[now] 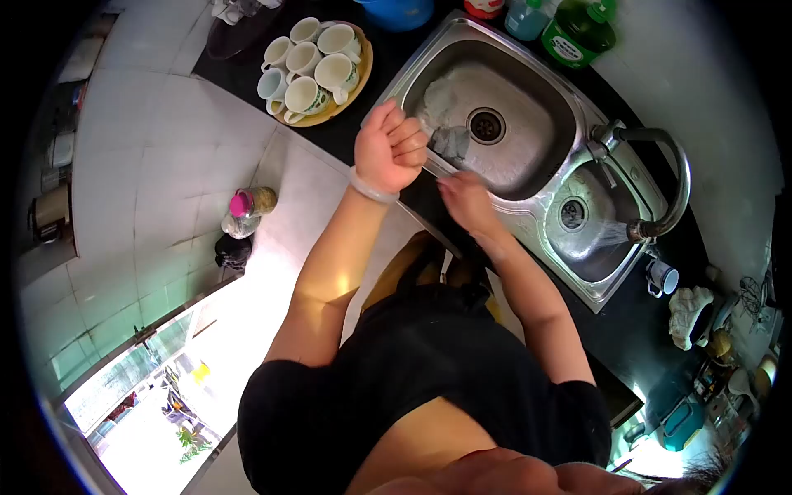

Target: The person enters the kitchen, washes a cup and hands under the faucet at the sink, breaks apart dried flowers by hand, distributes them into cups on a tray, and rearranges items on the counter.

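Observation:
My left hand (392, 153), with a pale bangle at the wrist, is raised by the sink's near left edge. Its fingers are curled into a fist, and nothing shows in them. Lower and to the right, my right hand (469, 202) is over the counter's front edge beside the sink; its fingers are blurred and partly turned away. The large steel basin (528, 153) has a greyish wet patch (450, 142) on its left side, whose kind I cannot make out. From the curved tap (681, 181), water sprays into the small basin (598, 256).
Several white mugs (304, 59) stand on a round yellow tray (365, 70) at the left. A blue tub (396, 12) and a green soap bottle (579, 33) are behind the sink. Another mug (662, 278) and a white cloth (690, 316) lie right of it.

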The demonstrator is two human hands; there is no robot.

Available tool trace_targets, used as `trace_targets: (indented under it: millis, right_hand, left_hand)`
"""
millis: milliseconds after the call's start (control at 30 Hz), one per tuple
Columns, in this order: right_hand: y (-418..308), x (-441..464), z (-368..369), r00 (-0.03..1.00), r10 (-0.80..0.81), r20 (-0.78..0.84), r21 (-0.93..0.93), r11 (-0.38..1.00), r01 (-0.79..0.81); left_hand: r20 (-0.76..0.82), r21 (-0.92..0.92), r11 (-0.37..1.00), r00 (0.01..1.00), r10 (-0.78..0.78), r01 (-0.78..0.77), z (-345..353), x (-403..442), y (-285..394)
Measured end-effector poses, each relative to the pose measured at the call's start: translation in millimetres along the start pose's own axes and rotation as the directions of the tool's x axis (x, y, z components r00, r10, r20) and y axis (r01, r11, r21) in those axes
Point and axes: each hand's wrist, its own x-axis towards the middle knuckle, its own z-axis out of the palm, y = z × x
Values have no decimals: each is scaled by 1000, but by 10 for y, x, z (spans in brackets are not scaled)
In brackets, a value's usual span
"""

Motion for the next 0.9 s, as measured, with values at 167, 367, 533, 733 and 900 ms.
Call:
trace_targets:
  millis: [167, 367, 533, 733, 900]
  right_hand:
    - [-240, 595, 1011, 995, -78, 57, -1, 997, 78]
    - [-212, 833, 1437, 942, -96, 321, -46, 992, 117]
    - [-157, 656, 1055, 923, 15, 384, -183, 981, 61]
    - [626, -597, -820, 443, 885, 142, 871, 101, -481]
    - [1095, -1249, -1658, 146, 989, 26, 870, -94, 485]
  left_hand:
    - [-82, -58, 991, 990, 114, -119, -91, -265, 297]
    - [-66, -107, 990, 994, 84, -91, -315, -374, 523]
    - [-119, -110, 994, 993, 10, -23, -293, -218, 390]
    - [-142, -114, 972, 965, -219, 204, -279, 274, -204]
    - [-240, -81, 872, 839, -488, 483, -296, 813, -1362]
